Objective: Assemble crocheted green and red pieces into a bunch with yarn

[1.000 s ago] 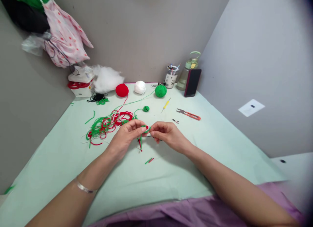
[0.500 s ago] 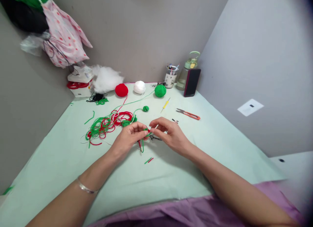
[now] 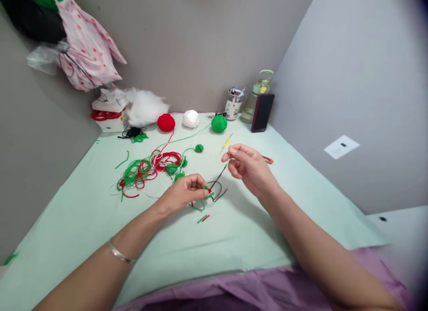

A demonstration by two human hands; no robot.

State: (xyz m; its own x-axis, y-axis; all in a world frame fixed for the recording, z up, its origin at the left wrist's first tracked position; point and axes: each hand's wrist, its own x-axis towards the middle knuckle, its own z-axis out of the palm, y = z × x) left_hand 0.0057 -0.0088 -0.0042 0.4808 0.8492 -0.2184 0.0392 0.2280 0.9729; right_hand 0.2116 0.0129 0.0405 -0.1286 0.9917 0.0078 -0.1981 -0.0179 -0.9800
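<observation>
My left hand (image 3: 185, 194) rests low on the pale green table cover (image 3: 83, 213), fingers pinched on a small green and red crocheted piece (image 3: 206, 193). A black thread (image 3: 218, 181) runs from that piece up to my right hand (image 3: 249, 166), which is raised and pinched on the thread's upper end; a needle there is too thin to make out. A tangle of red and green yarn (image 3: 145, 170) lies just left of my left hand.
Red (image 3: 166, 122), white (image 3: 190, 118) and green (image 3: 219, 123) yarn balls sit at the back with white stuffing (image 3: 145, 108), a pen jar (image 3: 233, 106), a bottle (image 3: 256, 97) and a phone (image 3: 262, 113). A yellow hook (image 3: 227, 142) and red snips (image 3: 268, 159) lie behind my right hand.
My right hand has lifted up and to the right, away from the left, drawing the black thread out of the piece. My left hand lowered slightly with the piece.
</observation>
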